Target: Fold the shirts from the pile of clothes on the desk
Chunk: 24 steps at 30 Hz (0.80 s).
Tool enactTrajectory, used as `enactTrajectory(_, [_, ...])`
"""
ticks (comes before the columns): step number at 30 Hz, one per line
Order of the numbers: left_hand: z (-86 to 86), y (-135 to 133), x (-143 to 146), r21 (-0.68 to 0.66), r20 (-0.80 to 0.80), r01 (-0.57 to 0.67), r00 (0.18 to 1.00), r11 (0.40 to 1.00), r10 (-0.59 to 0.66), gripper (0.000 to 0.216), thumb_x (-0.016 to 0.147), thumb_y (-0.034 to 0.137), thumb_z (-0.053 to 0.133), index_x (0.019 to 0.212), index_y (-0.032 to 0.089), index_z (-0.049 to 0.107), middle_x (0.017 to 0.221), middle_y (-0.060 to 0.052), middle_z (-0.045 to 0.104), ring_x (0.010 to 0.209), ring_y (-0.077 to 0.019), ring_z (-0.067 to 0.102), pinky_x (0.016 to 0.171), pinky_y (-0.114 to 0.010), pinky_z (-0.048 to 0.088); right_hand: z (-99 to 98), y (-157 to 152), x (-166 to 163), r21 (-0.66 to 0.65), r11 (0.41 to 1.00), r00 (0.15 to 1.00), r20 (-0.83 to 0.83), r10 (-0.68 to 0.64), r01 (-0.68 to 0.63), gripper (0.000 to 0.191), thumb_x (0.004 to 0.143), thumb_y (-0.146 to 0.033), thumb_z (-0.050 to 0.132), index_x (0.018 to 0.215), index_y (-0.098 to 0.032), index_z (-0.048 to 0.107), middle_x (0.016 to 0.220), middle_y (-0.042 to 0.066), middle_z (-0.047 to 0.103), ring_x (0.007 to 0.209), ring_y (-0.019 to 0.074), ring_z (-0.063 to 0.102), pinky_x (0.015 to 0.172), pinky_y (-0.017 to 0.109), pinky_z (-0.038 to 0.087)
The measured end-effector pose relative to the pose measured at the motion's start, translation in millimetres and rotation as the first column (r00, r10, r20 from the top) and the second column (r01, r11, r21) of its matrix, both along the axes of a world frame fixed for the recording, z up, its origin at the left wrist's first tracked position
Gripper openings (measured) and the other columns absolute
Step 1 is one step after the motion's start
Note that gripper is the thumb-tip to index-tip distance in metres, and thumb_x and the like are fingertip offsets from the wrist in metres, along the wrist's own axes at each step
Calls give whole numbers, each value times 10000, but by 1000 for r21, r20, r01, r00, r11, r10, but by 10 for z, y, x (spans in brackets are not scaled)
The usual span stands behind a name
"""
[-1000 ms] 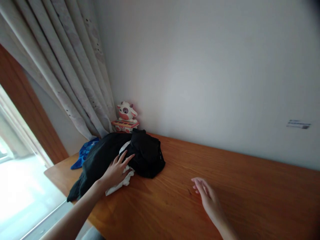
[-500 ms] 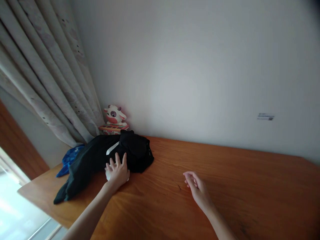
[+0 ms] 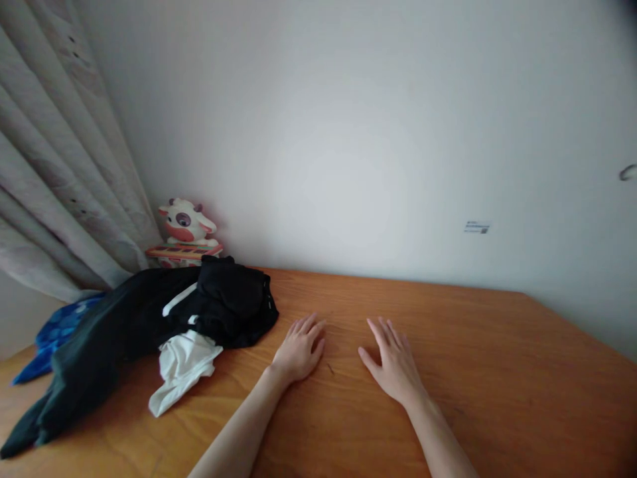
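Observation:
My left hand (image 3: 300,346) is over the middle of the wooden table (image 3: 478,372), palm down, fingers stretched out and holding nothing. To its right, my right hand (image 3: 392,358) has its fingers spread, also with nothing in it. Whether either palm touches the wood I cannot tell. Left of my left hand lies a heap of clothes: a crumpled black garment (image 3: 233,302) with a white strip, a dark green garment (image 3: 94,352) trailing toward the front, and a small white cloth (image 3: 186,365) in front of the black one.
A cow-shaped toy with a keyboard (image 3: 186,226) stands behind the clothes. Blue patterned cloth (image 3: 64,328) lies at the far left beneath a curtain (image 3: 60,159). The wall (image 3: 348,146) bounds the table's back and bears a small label (image 3: 477,227) and a hook (image 3: 627,172).
My left hand has left the white cloth by the clothes and moved right to the table's middle. My right hand's fingers have opened out. The view has turned to the right.

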<state>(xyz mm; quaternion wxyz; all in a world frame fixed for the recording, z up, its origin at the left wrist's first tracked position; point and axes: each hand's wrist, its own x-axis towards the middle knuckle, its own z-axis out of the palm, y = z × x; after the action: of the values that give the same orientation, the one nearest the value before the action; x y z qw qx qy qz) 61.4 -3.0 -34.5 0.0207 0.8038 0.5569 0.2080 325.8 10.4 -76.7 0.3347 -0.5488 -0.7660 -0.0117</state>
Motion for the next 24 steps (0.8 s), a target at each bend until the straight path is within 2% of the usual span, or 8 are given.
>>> enactTrajectory(3, [-145, 35, 26, -40, -13, -13, 1000, 999, 12, 428, 984, 364, 494, 1367, 224, 623, 1517, -130, 530, 1425, -303, 456, 1202, -516, 313, -57, -5, -15, -133, 990, 995, 99, -31, 44, 584, 931, -572, 516, 1390, -220, 597, 1506, 186, 515, 1421, 404, 430, 1139, 705, 252])
enactTrajectory(11, [-169, -27, -59, -11, -41, 15, 999, 1000, -15, 419, 993, 332, 466, 1356, 216, 637, 1505, -127, 544, 1404, -286, 487, 1193, -492, 346, -35, -24, 36, -139, 990, 997, 73, -6, 16, 496, 959, -523, 492, 1303, -209, 662, 1466, 165, 564, 1394, 351, 485, 1161, 628, 303])
enactTrajectory(18, [-190, -6, -43, -10, -54, 13, 998, 1000, -14, 417, 997, 326, 461, 1357, 202, 630, 1505, -133, 542, 1404, -287, 486, 1197, -499, 339, -1, -69, 48, -165, 986, 997, 69, 19, -8, 491, 974, -498, 474, 1310, -190, 657, 1475, 175, 553, 1400, 365, 475, 1160, 638, 312])
enactTrajectory(24, [-236, 13, -61, 6, -57, 27, 998, 1000, -26, 411, 1002, 327, 458, 1352, 199, 632, 1501, -133, 547, 1390, -286, 500, 1188, -491, 351, 29, -85, 46, -199, 980, 993, 114, 6, 17, 492, 984, -479, 454, 1342, -189, 627, 1511, 155, 520, 1431, 330, 437, 1190, 600, 277])
